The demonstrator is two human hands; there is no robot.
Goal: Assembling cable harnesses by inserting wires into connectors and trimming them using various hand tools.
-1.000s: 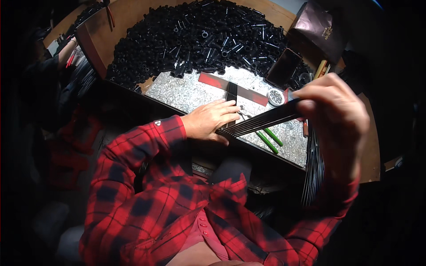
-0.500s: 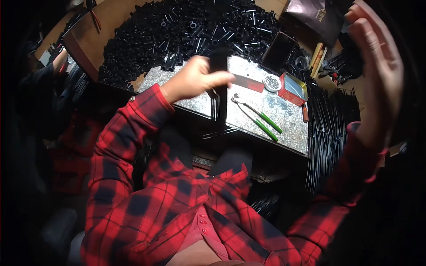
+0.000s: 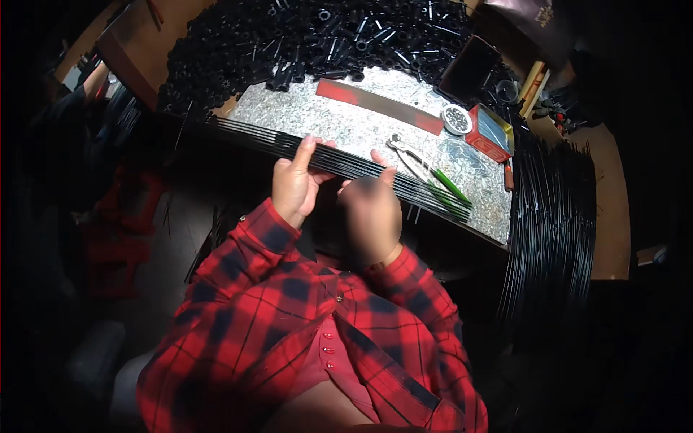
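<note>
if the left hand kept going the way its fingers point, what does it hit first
Past the rod bundle that the left hand grips, probably the speckled metal worktop, then the pile of black tubes; depth is unclear.

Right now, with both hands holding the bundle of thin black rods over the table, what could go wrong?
1. The bundle of rods is long and both hands, left hand and right hand, grip it near the middle, so loose rods may slide out at the ends.
2. Its right end lies over the green-handled pliers; moving it could push them off the metal table.
3. Its left end reaches toward the heap of black tubes and might knock some down.
</note>
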